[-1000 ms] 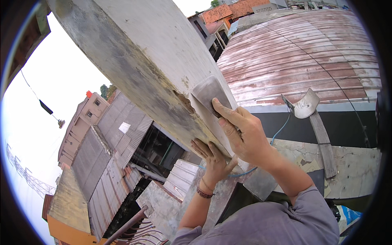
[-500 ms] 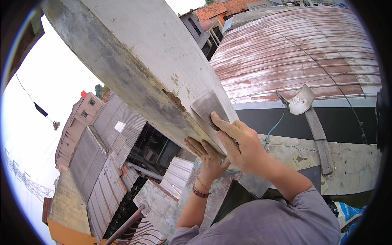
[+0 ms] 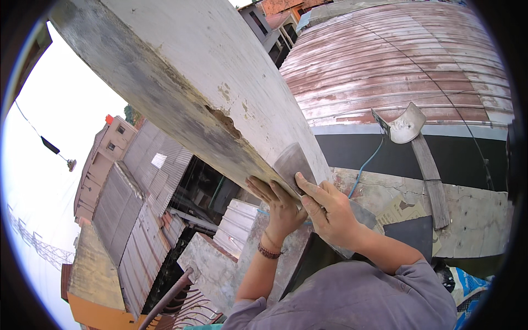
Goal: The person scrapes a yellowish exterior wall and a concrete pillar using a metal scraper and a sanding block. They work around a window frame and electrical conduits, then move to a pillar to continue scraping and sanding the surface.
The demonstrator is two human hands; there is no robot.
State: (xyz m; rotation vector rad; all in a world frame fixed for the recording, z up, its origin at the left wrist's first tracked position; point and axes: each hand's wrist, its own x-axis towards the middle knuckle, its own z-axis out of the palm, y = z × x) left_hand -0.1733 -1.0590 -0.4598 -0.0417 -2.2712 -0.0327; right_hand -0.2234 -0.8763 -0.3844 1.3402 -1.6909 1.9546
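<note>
A tall pale concrete column (image 3: 203,60) slants across the view, its left side face rough and grey-yellow. A broken chip (image 3: 224,121) marks the edge between its two faces. My right hand (image 3: 333,215) grips a thin grey rectangular scraper plate (image 3: 292,159), which lies against the pale face near that edge. Thumb and fingers close on the plate's lower part. My left hand (image 3: 281,212) rests on the rough side, just below the plate, with fingers stretched out flat and holding nothing. The two hands are close together at the column's lower part.
A curved metal sheet piece (image 3: 407,125) sits by a weathered wooden plank (image 3: 430,179) at right. A blue cord (image 3: 367,164) hangs near it. Rusty corrugated roofing (image 3: 396,66) spreads beyond. Curved metal bars (image 3: 190,308) stand at lower left, with roofs (image 3: 118,192) far below.
My right hand and the scraper plate have slid down along the column, toward me and away from the chip. My left hand stays on the side face. The view has shifted slightly.
</note>
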